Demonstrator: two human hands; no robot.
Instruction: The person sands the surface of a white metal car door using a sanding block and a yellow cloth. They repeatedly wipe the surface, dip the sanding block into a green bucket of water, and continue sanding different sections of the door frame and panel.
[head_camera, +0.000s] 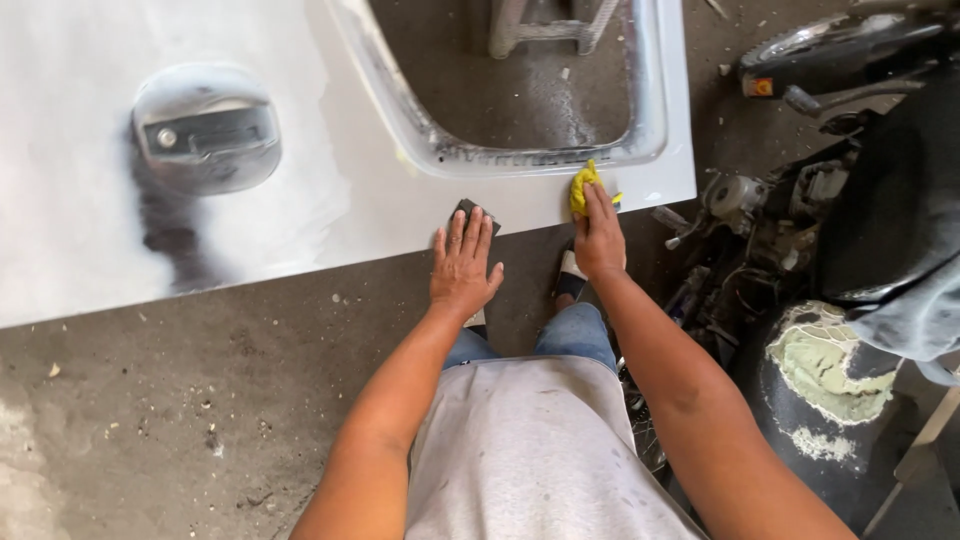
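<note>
Obs., head view, 1 frame.

Your left hand (463, 265) lies flat, palm down, fingers (470, 228) spread narrow and straight, pressing a dark sanding block (470, 209) onto the white panel (300, 200). Only the block's far corner shows past the fingertips; the rest is under the hand, so its long axis cannot be told for sure. It seems to run away from you, in line w/ the forearm.

Your right hand (598, 238) is closed around a yellow rag (584, 186), bunched up, w/ the rag's top poking out beyond the knuckles. The rag touches the panel at its near edge, just below the lip of the window opening (545, 158).

Key relation: the 2 hands sit side by side on the same near edge strip of the panel, block to the left, rag to the right, near each other but not touching. The strip runs left-right between them, so the rag hand is nearer the panel's right corner (690, 190) and the block hand is nearer the wide flat area toward the handle recess (207, 128).

Other: the panel rests above the concrete floor (180, 400); support not visible except 1 stool frame (545, 25) seen thru the opening. A motorbike (800, 220) stands to your right, well apart from the rag. Your foot in a sandal (570, 275) shows under the panel edge.
</note>
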